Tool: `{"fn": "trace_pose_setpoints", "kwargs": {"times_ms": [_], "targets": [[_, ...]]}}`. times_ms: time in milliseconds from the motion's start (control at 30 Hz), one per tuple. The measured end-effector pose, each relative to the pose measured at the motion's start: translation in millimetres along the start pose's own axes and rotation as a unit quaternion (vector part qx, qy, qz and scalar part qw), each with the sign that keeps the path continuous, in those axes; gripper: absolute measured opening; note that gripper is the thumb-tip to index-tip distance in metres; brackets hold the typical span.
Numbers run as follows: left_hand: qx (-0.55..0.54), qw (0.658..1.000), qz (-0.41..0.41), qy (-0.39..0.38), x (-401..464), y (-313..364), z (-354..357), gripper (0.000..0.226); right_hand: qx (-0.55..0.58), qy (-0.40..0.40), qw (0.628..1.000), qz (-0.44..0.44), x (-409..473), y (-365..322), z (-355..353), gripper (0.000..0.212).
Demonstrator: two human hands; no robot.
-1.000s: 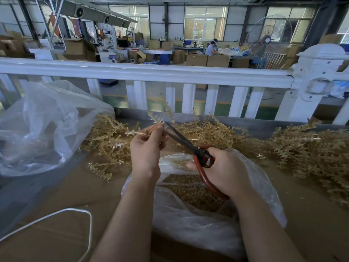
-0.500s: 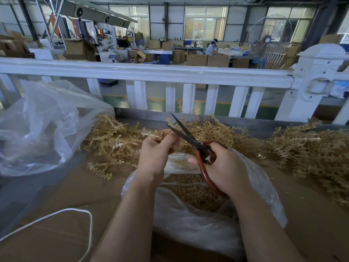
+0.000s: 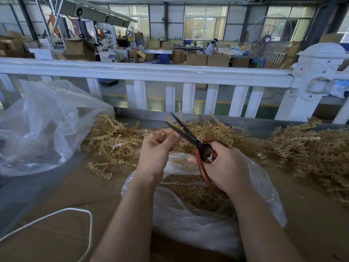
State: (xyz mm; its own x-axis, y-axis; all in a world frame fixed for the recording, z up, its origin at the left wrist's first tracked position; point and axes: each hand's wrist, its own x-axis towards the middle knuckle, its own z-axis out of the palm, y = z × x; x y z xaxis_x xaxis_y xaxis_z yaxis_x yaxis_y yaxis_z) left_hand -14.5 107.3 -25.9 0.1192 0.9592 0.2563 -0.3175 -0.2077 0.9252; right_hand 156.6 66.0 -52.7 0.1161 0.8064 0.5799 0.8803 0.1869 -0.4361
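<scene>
Centre frame, above the bag [image 3: 188,225]: left hand [image 3: 155,155] pinches a plastic sprig [image 3: 148,134]; right hand [image 3: 227,168] is curled round the scissors [image 3: 188,134], blades parted just beside the sprig. Step: trimming. Next, probably: seat the sprig between the blades, then close.

Factory floor or workshop — high steel-framed hall with tall windows [image 3: 205,22], stacked cardboard boxes [image 3: 207,60], an industrial pedestal fan [image 3: 268,37], machinery [image 3: 105,33] at left. A worker [image 3: 211,47] sits at a far bench; heaps of tan plastic sprues [image 3: 311,150] cover the near tabletop [image 3: 56,195].
</scene>
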Motion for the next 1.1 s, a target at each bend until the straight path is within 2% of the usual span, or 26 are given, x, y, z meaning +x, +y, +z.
{"fn": "trace_pose_setpoints", "kwargs": {"times_ms": [267,500,767,867,1000,1100], "targets": [[-0.004,1.0,-0.005,0.001,1.8,-2.7,-1.8,0.009,-0.011,0.03,0.999,-0.006,0.9,4.6,5.0,0.075],[-0.006,1.0,-0.002,0.005,2.0,-2.3,-0.9,0.008,-0.006,0.046,0.999,-0.015,-0.2,0.1,2.3,0.059],[-0.008,1.0,-0.007,0.009,2.0,-0.6,-1.2,0.004,0.001,0.036,0.999,-0.019,0.5,3.5,5.9,0.068],[-0.034,0.999,-0.009,0.015,2.9,0.4,-1.8,0.021,-0.005,0.039,0.999,-0.017,0.9,4.3,5.9,0.066],[-0.048,0.998,-0.025,0.022,2.5,1.7,-0.3,0.01,-0.005,0.028,1.0,0.001,1.2,5.0,5.8,0.068],[-0.081,0.995,-0.036,0.042,2.9,0.7,0.6,0.013,0.013,0.033,0.999,0.003,0.7,3.9,3.8,0.068]]}}
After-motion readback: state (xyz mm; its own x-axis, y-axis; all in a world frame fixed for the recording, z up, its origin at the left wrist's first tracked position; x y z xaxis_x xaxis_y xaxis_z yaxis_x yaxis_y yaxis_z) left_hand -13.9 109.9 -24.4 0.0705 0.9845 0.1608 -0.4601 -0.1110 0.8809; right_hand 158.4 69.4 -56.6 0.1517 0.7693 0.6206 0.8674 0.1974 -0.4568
